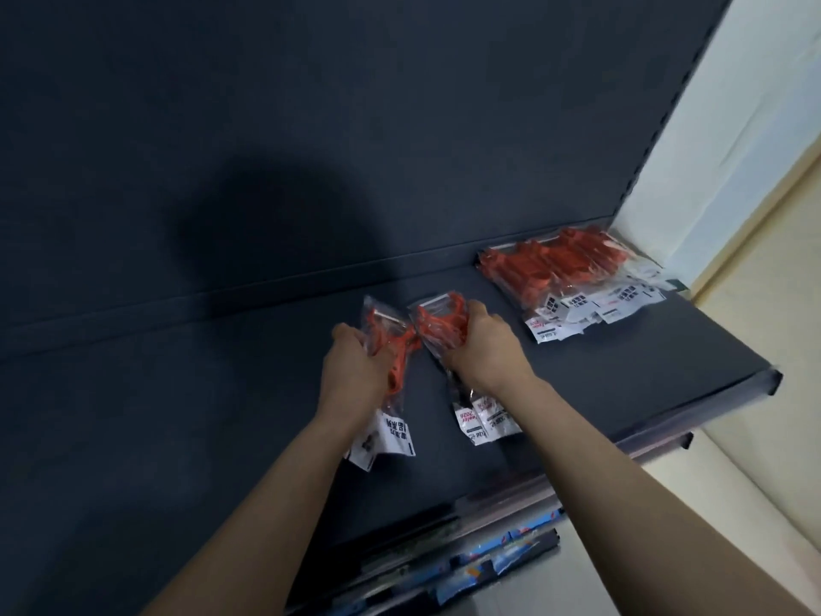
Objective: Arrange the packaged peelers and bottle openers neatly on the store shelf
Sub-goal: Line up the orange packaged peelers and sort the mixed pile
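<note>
My left hand (pixel 355 371) has its fingers curled round a clear packet with an orange peeler (pixel 396 364) inside. I grip it about the middle, with the blade end pointing to the back of the shelf and the white label card hanging out below my wrist. There may be a second packet behind it, can't tell. My right hand (pixel 486 349) is closed the same way on another orange peeler packet (pixel 437 326), fingers wrapped over the head end, white labels sticking out under the palm. It looks like more than one packet in that grip, but the count is unclear. The two bunches sit just beside each other, tops nearly touching, at or just above the dark shelf (pixel 222 415) near its middle. I can't tell if they rest on it. At the back right corner of the same shelf lies a pile of peeler packets (pixel 573 269), orange ends toward the back panel (pixel 311 126), labels fanned toward the front edge, well apart from my hands. Below the front lip, a lower shelf shows blue packaged goods (pixel 511 557), blurred. A pale wall (pixel 733 126) stands to the right.
</note>
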Demonstrator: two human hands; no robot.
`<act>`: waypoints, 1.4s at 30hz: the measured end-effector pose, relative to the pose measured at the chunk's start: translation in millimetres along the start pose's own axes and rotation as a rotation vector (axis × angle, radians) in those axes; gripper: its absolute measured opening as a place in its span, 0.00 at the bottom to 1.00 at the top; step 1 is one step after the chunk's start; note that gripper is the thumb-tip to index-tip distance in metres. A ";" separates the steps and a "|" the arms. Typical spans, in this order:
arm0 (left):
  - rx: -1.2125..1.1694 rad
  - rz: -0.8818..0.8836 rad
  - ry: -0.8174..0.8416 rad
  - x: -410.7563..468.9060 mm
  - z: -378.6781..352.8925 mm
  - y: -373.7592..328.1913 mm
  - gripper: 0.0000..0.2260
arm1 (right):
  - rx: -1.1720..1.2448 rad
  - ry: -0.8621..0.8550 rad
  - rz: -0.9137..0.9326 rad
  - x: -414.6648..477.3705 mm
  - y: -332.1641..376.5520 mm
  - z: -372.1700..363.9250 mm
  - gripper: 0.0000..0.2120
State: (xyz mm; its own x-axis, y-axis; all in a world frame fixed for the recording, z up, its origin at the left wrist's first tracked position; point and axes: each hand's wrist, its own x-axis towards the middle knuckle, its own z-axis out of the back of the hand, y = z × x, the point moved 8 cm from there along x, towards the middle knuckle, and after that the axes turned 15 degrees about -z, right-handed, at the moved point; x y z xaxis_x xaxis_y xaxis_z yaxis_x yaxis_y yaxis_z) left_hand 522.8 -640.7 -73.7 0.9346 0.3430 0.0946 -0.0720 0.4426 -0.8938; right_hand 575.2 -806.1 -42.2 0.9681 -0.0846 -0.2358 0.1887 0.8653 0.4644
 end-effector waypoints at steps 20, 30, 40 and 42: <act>0.732 0.063 -0.093 -42.9 -20.0 -51.0 0.28 | -0.119 0.115 0.233 10.2 -12.7 22.4 0.21; 0.559 -0.133 -0.268 -29.8 -6.9 -68.4 0.14 | -0.026 -0.061 0.254 18.4 -4.2 45.2 0.17; 0.390 -0.316 -0.212 0.0 -70.1 -132.8 0.11 | 0.052 -0.288 0.244 57.8 -39.3 119.3 0.16; 0.381 -0.325 -0.200 8.0 -89.4 -144.5 0.10 | 0.070 -0.303 0.239 71.2 -51.8 136.2 0.17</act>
State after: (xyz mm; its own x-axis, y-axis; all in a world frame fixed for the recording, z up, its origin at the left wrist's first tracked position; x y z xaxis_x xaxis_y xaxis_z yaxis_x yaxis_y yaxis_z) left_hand 571.9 -776.0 17.0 0.8478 0.2729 0.4548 0.0540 0.8086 -0.5859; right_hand 656.7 -924.2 33.2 0.9890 -0.0361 0.1436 -0.0469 0.8433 0.5354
